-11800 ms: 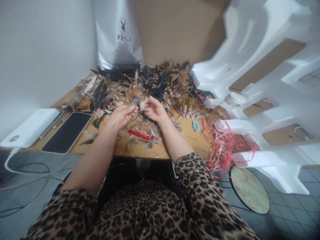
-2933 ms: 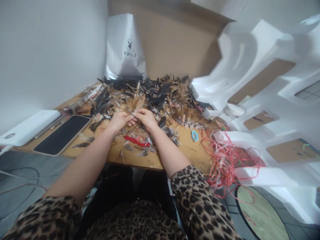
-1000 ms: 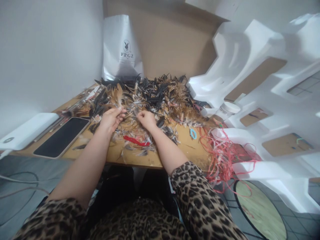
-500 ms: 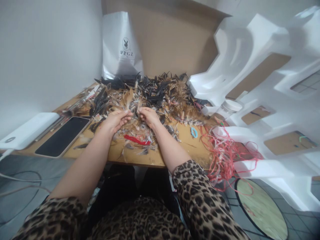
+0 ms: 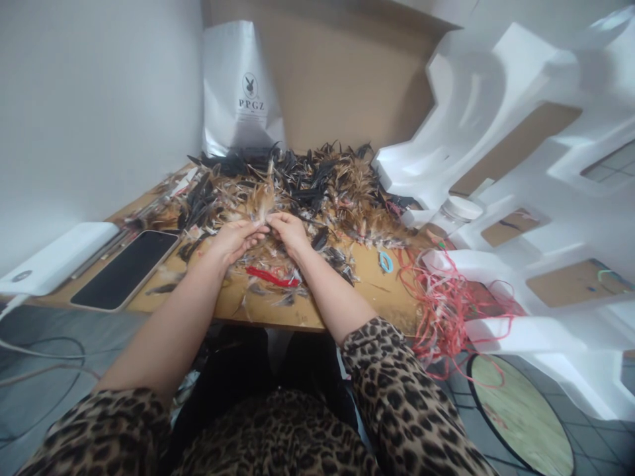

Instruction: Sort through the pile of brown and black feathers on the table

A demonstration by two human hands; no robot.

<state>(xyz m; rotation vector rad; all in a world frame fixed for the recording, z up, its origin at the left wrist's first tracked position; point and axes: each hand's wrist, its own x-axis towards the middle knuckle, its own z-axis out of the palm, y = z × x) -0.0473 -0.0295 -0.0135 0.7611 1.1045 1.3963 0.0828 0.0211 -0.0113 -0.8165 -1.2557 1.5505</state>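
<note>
Brown feathers [image 5: 262,197] stand up from the fingertips of my left hand [image 5: 235,240], which is pinched closed around their base. My right hand [image 5: 288,233] is closed too, its thumb and fingers meeting the left fingertips at the feather base. Whether it grips a feather of its own I cannot make out. Under and behind both hands spreads a pile of loose brown and black feathers [image 5: 317,185]. A bundle of red strips [image 5: 272,276] lies on the table just below my hands.
Left on the table [image 5: 391,297] lie a phone [image 5: 126,270] and a white power bank [image 5: 59,258] with a cable. To the right are a light blue ring [image 5: 385,262], tangled pink strings [image 5: 451,304], a lidded jar [image 5: 456,213] and large white foam pieces [image 5: 496,99]. Behind stands a silver bag [image 5: 238,125].
My right hand has moved left, and its fingertips now meet those of my left hand. The feather it was pinching has come up to the feathers in my left hand.
</note>
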